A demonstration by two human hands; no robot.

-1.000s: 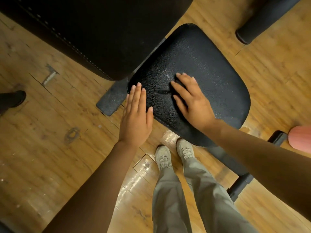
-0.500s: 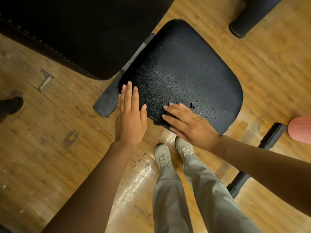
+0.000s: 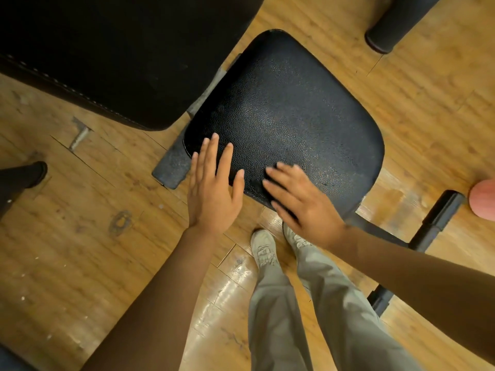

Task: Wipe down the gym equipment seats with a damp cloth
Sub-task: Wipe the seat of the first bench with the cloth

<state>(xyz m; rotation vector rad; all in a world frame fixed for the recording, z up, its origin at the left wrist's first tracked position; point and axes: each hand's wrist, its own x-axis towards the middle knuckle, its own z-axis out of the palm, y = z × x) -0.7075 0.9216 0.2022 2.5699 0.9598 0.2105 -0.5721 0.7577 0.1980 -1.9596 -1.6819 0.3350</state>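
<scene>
Two flat hands sit at the near edge of the black seat [image 3: 289,124]. Your left hand [image 3: 213,191] has straight fingers laid on the pad's corner and grips nothing, likely bracing it. Your right hand [image 3: 300,199] is spread palm-down, blurred with motion, fingers [image 3: 281,170] straight and pressing. A dark scrap beneath the palm may be the cloth, but you cannot tell. Beyond your fingertips lies most of the pebbled seat surface, so the wipe looks unfinished. The larger black pad [image 3: 120,54] stands past your left fingertips, just beside the seat.
</scene>
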